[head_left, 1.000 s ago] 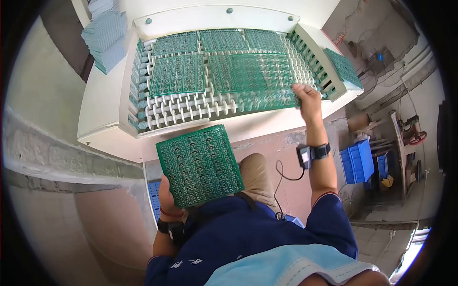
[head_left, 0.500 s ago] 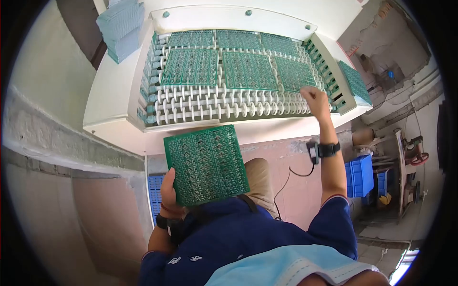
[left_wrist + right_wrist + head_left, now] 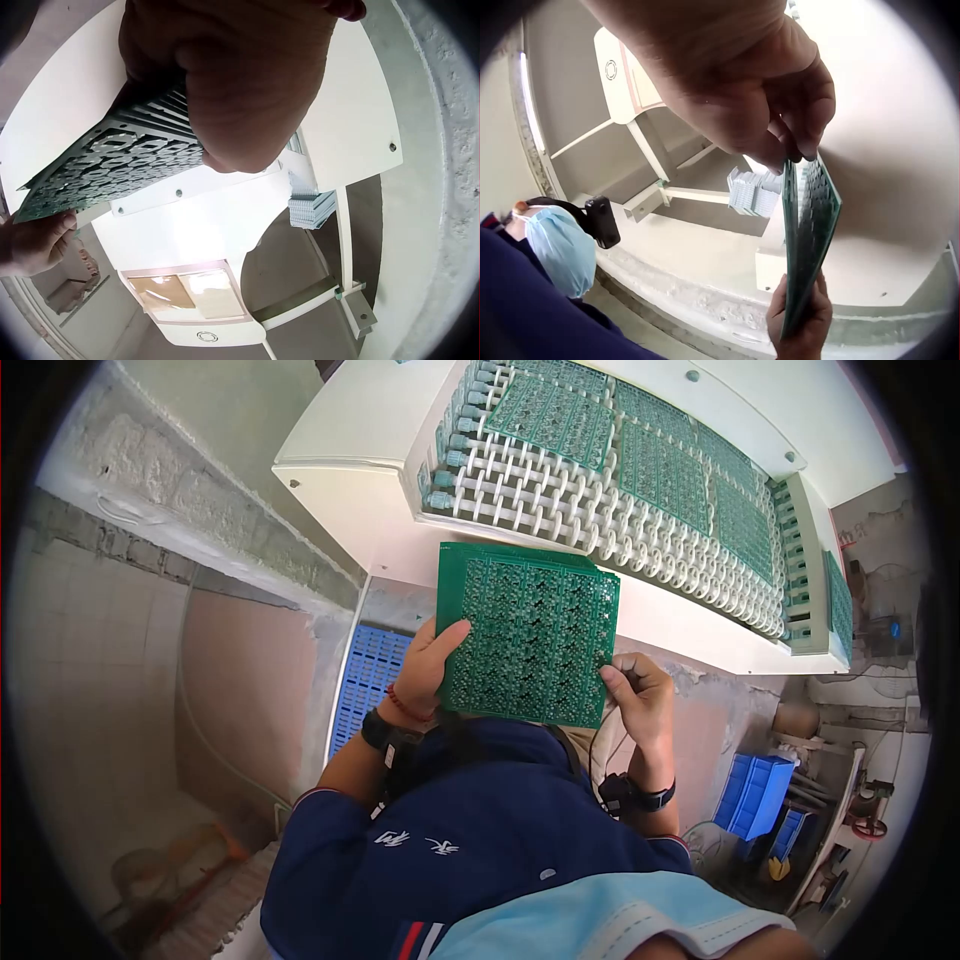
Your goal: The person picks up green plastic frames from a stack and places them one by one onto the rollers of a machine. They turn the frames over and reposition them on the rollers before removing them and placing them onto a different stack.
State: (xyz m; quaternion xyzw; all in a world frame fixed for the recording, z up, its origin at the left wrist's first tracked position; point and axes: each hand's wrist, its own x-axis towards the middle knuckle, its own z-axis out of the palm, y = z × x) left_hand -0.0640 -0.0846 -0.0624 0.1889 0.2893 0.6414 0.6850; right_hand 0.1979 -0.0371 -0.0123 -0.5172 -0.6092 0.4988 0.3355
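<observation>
A small stack of green circuit boards (image 3: 530, 640) is held up in front of the body, just short of the roller conveyor (image 3: 540, 505). My left hand (image 3: 430, 665) grips its left edge, thumb lying over the top face. At the right edge, my right hand (image 3: 640, 700) pinches a board by its lower corner area between thumb and fingers. In the right wrist view the boards (image 3: 810, 225) part in a narrow wedge, with the right hand's fingertips (image 3: 804, 156) at their edge. The left wrist view shows the patterned side of a board (image 3: 120, 161).
Two rows of circuit boards (image 3: 665, 470) lie on the white rollers behind the front strip. One more board (image 3: 838, 605) stands at the machine's right end. A blue crate (image 3: 753, 795) sits at right, a blue slatted plastic piece (image 3: 365, 685) below left. Pale blue stacked sheets (image 3: 754, 193) rest on the machine.
The right hand set a board on the rollers, let go and came back to the held stack, where it now pinches an edge. The head view has turned, shifting the conveyor rightward.
</observation>
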